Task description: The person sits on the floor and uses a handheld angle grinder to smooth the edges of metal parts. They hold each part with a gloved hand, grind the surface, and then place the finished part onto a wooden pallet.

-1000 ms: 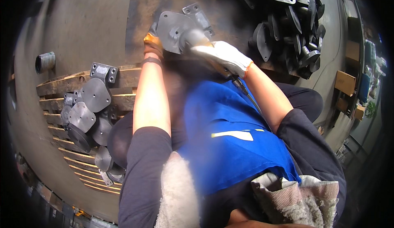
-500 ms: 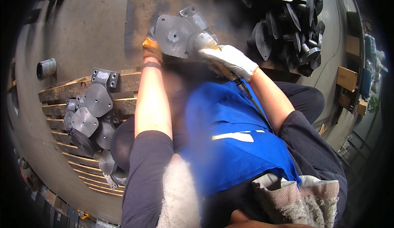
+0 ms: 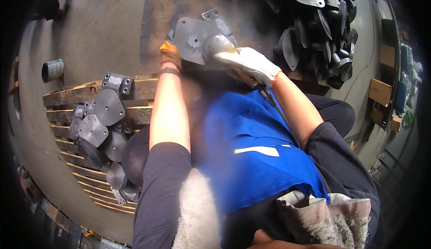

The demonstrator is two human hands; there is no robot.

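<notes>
My left hand (image 3: 170, 52), in an orange and dark work glove, grips the left edge of a grey metal bracket with a rounded plate (image 3: 187, 31). A block with bolt holes stands at the bracket's far right. My right hand (image 3: 253, 65), in a white knit glove, is closed round a yellowish hand-held grinder (image 3: 243, 76) with a hose at its rear. The grinder's round head (image 3: 218, 45) lies over the right part of the plate and hides some of it. The left fingertips are partly out of sight behind the plate.
Several similar brackets (image 3: 107, 107) lie stacked on a slatted wooden pallet (image 3: 67, 97) at my left. A large pile of dark brackets (image 3: 291, 47) covers the far right of the wooden worktop (image 3: 161, 2). A metal can (image 3: 52, 71) lies on the floor; cardboard boxes (image 3: 380, 92) stand at right.
The grinder's head has shifted slightly left across the plate, covering more of it. My left hand keeps its hold on the bracket. The whole view has moved a little.
</notes>
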